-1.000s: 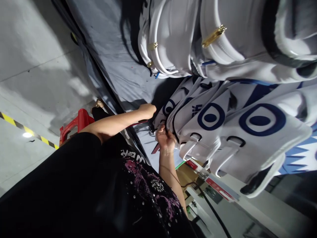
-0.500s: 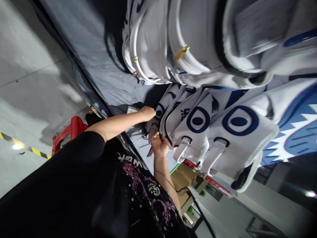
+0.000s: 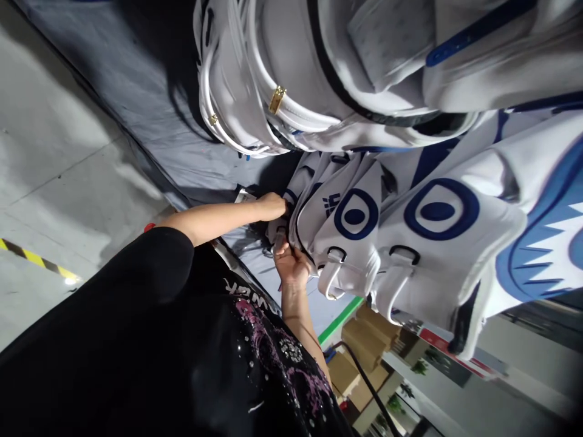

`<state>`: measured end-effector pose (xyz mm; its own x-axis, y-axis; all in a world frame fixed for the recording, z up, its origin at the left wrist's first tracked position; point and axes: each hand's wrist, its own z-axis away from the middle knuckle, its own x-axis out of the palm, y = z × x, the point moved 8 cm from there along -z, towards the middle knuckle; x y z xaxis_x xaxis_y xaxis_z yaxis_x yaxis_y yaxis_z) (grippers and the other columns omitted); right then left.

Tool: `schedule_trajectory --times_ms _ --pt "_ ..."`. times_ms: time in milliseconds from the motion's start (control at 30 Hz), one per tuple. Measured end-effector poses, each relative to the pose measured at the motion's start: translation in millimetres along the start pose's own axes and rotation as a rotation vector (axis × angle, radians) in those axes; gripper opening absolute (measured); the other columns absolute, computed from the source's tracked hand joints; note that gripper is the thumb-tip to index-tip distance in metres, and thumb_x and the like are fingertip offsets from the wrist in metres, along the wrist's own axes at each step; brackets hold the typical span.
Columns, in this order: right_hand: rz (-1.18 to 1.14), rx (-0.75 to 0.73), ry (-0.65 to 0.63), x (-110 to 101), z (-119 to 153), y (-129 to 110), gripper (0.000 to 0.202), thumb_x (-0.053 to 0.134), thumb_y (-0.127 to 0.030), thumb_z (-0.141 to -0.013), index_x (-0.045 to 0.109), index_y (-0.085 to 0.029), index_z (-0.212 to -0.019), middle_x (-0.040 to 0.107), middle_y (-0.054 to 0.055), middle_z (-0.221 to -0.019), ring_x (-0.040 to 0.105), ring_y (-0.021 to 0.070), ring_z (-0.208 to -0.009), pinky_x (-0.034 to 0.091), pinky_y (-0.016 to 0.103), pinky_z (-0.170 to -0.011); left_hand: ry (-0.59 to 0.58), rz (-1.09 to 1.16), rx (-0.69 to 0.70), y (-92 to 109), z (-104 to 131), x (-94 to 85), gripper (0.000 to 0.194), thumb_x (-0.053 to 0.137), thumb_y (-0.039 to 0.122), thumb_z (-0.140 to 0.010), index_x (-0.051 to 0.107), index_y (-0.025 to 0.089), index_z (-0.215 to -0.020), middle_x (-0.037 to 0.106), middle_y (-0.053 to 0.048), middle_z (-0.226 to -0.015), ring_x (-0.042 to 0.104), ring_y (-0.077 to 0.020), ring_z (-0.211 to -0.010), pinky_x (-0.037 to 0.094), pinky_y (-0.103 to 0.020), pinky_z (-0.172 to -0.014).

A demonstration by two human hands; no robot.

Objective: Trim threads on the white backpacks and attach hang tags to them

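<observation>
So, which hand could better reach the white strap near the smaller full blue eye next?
Probably the right hand: it looks nearer the white strap, fingers partly curled. The left hand is farther off.

White bag pieces [image 3: 355, 261] are overlapping in a row, their smooth, leather-like faces bulging and creasing slightly. Round blue eye motifs [image 3: 441, 211] are showing on several, and black D-rings [image 3: 403, 247] are holding white strap loops [image 3: 397, 276] near them. The end piece [image 3: 299, 180] is pressing close against its neighbour, largely covered; it may be folding inward, though shadow is making that hard to judge. Dark edging [image 3: 465, 318] is running along the largest piece's corner.
</observation>
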<state>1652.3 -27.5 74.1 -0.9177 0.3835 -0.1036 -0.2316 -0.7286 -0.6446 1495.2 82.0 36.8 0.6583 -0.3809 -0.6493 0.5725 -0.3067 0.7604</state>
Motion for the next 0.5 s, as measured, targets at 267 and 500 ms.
schedule_trajectory --times_ms 267,500 --pt "-0.179 0.090 0.055 6.0 7.9 3.2 0.027 0.042 -0.013 -0.083 0.061 -0.011 -0.101 0.071 0.013 -0.098 0.065 0.0133 -0.076 0.052 0.025 -0.059 0.017 -0.068 0.063 8.7 11.6 10.9 0.027 0.050 0.002 -0.088 0.076 0.003 -0.096 0.073 -0.023 -0.097 0.071 -0.0257 -0.080 0.045 -0.033 -0.058" --pt "-0.211 0.112 0.069 6.6 9.2 3.4 0.029 0.039 -0.013 -0.086 0.059 -0.012 -0.106 0.071 0.012 -0.097 0.065 0.0132 -0.077 0.052 0.025 -0.060 -0.005 0.015 0.024 2.5 17.3 19.1 0.027 0.051 0.007 -0.090 0.078 0.011 -0.097 0.073 -0.018 -0.100 0.071 -0.0240 -0.082 0.047 -0.031 -0.061"
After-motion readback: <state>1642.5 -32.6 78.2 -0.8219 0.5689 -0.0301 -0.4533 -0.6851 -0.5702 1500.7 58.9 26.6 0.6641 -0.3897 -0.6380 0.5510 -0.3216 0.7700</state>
